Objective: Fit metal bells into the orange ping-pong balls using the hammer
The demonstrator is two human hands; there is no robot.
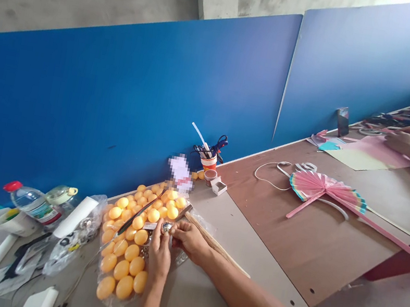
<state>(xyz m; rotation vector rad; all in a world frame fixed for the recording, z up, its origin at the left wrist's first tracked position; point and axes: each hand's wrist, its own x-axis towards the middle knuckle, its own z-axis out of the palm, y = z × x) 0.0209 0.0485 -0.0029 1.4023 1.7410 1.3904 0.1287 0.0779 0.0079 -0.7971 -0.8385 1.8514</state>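
Between my two hands is a small shiny silver ball (pixel 166 227). My left hand (pixel 159 254) pinches it from below, its fingers closed round the lower side. From the right, my right hand (pixel 190 239) reaches the ball with thumb and forefinger pressed together at its edge; whether these fingertips hold anything else is too small to tell. Behind and to the left of my hands lies a clear plastic bag of orange balls (pixel 125 286), with a dark strap across it. A long wooden stick (pixel 218 246) lies just beyond my right wrist.
Bottles (pixel 35 204), a white roll (pixel 76 216) and plastic wrapping stand at the left. A cup of tools (pixel 208 162) and a small white box (pixel 219 186) are by the blue partition. A pink fan (pixel 321 187) lies to the right, near another person's hands on paper.
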